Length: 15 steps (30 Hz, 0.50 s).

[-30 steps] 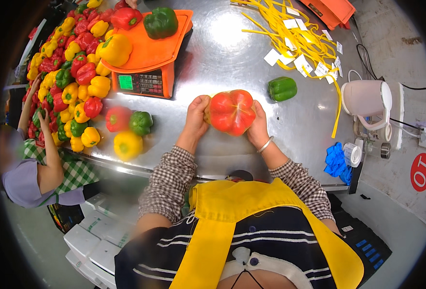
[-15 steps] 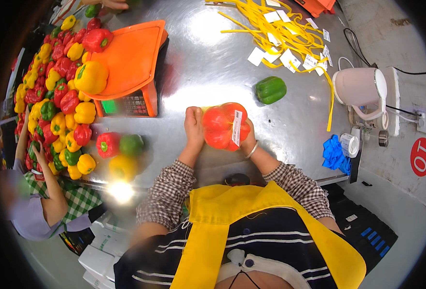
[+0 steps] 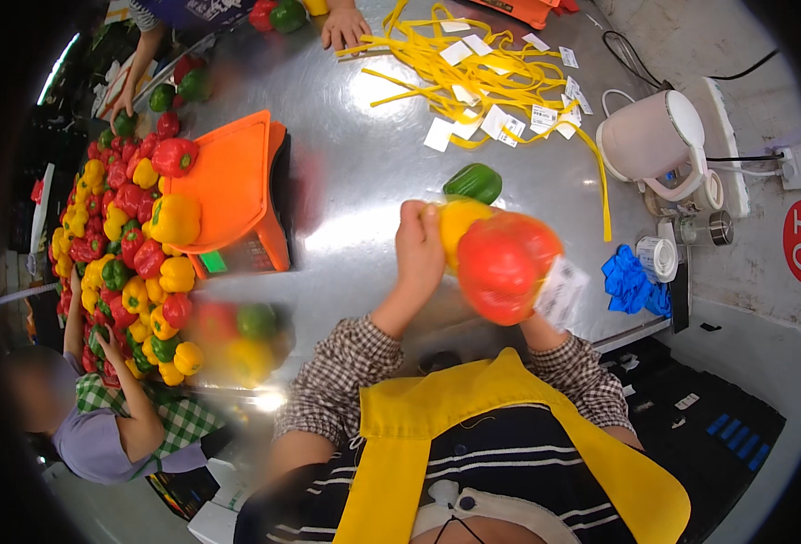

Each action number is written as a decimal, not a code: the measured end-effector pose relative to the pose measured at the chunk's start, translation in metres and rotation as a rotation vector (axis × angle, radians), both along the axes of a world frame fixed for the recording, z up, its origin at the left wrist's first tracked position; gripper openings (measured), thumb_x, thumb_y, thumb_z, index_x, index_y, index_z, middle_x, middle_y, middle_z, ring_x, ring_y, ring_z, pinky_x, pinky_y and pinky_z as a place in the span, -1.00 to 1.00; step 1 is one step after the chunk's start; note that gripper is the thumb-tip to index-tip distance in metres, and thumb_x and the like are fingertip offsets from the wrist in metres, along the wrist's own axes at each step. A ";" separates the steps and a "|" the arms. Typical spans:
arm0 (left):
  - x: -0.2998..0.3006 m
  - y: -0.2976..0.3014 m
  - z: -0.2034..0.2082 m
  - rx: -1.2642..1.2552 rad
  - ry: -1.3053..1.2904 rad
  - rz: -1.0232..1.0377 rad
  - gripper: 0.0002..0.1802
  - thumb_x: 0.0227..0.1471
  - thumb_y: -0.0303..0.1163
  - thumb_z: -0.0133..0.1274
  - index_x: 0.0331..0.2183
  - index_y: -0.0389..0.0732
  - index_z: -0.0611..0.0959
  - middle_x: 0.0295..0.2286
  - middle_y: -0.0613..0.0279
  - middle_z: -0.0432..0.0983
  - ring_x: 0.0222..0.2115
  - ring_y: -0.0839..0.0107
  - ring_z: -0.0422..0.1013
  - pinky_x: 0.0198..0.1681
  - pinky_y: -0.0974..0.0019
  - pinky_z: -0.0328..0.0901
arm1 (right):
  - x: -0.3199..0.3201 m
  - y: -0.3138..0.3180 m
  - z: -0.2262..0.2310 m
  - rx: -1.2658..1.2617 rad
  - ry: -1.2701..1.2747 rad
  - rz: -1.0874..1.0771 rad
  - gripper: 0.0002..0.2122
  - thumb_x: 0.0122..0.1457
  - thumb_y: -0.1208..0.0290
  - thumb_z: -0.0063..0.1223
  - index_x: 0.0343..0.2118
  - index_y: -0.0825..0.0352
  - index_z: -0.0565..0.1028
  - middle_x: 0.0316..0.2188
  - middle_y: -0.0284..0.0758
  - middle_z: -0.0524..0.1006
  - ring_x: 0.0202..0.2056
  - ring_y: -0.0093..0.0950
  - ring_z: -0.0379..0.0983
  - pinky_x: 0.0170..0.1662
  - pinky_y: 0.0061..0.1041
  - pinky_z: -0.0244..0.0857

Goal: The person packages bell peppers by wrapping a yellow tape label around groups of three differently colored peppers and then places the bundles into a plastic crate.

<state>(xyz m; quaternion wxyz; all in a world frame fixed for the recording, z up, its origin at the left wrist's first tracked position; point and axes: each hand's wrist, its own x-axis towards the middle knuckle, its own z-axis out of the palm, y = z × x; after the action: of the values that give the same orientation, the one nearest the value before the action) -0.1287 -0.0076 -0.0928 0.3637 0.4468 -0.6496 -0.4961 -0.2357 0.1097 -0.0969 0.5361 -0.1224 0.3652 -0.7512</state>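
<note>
A netted pack of bell peppers is held up in front of me, tilted, with a red pepper [image 3: 507, 272] nearer me and a yellow pepper [image 3: 460, 220] behind it. A white printed label [image 3: 562, 292] hangs off its right side. My left hand [image 3: 421, 243] is closed on the pack's yellow end. My right hand [image 3: 538, 328] holds the red end from below; its fingers are hidden behind the pepper. Just beyond the pack, a loose green pepper [image 3: 475, 184] lies on the metal table [image 3: 364, 172].
Yellow straps with white tags [image 3: 473, 72] lie at the far side. An orange scale [image 3: 228, 186] stands left, beside a large pepper pile [image 3: 128, 236]. Right are a pink kettle [image 3: 650, 136], blue ribbon [image 3: 631, 281] and white roll [image 3: 658, 259]. Co-workers' hands [image 3: 344, 27] reach in at far side and left.
The pack has moved right and turned, so its yellow pepper shows and its label swings out right. My left hand moved right with it. A co-worker's hand now rests by the straps.
</note>
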 end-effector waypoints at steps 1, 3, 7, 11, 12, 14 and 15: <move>-0.014 -0.002 0.012 -0.063 -0.025 -0.026 -0.79 0.21 -0.31 -0.19 -0.32 -0.28 0.38 -0.52 -0.04 0.43 -0.51 0.09 0.39 -0.41 0.13 0.27 | -0.011 0.002 0.007 -0.009 0.006 -0.018 -0.69 0.23 0.33 -0.05 -0.05 0.43 0.38 -0.20 -0.29 0.51 -0.19 -0.54 0.45 -0.12 -0.56 0.36; -0.033 0.003 0.029 -0.047 -0.021 -0.055 -0.79 0.21 -0.32 -0.19 -0.31 -0.29 0.38 -0.51 -0.10 0.43 -0.50 0.00 0.39 -0.42 0.10 0.27 | -0.028 0.008 0.020 -0.024 0.014 -0.034 -0.69 0.24 0.32 -0.06 -0.06 0.43 0.38 -0.20 -0.29 0.51 -0.20 -0.54 0.45 -0.12 -0.56 0.36; -0.057 0.023 0.042 -0.059 0.004 -0.123 -0.79 0.20 -0.34 -0.19 -0.30 -0.31 0.38 -0.49 -0.12 0.44 -0.48 -0.04 0.40 -0.42 0.10 0.27 | -0.045 0.030 0.034 -0.030 0.009 -0.014 -0.68 0.25 0.29 -0.07 -0.06 0.44 0.38 -0.21 -0.28 0.51 -0.20 -0.53 0.46 -0.12 -0.55 0.37; -0.059 0.044 0.038 0.027 0.109 -0.189 -0.83 0.22 -0.38 -0.19 -0.32 -0.29 0.40 -0.43 0.14 0.46 -0.45 0.41 0.36 -0.38 0.35 0.28 | -0.060 0.034 0.038 -0.014 0.016 0.054 -0.66 0.26 0.26 -0.09 -0.06 0.45 0.38 -0.21 -0.28 0.51 -0.20 -0.53 0.47 -0.12 -0.55 0.37; -0.059 0.048 0.037 0.068 0.159 -0.207 -0.84 0.24 -0.38 -0.20 -0.33 -0.27 0.40 -0.40 0.21 0.46 -0.44 0.57 0.33 -0.36 0.46 0.27 | -0.064 0.033 0.038 -0.009 0.011 0.070 -0.66 0.27 0.26 -0.09 -0.06 0.45 0.38 -0.21 -0.27 0.51 -0.20 -0.53 0.47 -0.12 -0.55 0.37; -0.062 0.047 0.035 0.387 0.405 -0.154 -0.85 0.24 -0.38 -0.20 -0.32 -0.25 0.39 -0.39 0.25 0.45 -0.43 0.63 0.31 -0.36 0.51 0.27 | -0.071 0.029 0.034 0.009 0.007 0.081 -0.65 0.27 0.24 -0.10 -0.06 0.46 0.38 -0.21 -0.27 0.52 -0.20 -0.52 0.47 -0.11 -0.55 0.37; -0.064 0.046 0.035 0.538 0.528 -0.125 -0.86 0.25 -0.38 -0.20 -0.32 -0.24 0.39 -0.39 0.28 0.44 -0.43 0.66 0.30 -0.36 0.54 0.26 | -0.077 0.024 0.028 0.008 0.001 0.081 -0.65 0.27 0.24 -0.10 -0.06 0.46 0.38 -0.21 -0.27 0.52 -0.20 -0.52 0.47 -0.11 -0.55 0.37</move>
<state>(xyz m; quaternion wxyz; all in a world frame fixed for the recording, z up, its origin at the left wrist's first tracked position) -0.1930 0.0381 -0.0581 0.3575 0.3426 -0.4062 -0.7680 -0.3123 0.1336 -0.0686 0.5666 -0.1351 0.3632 -0.7272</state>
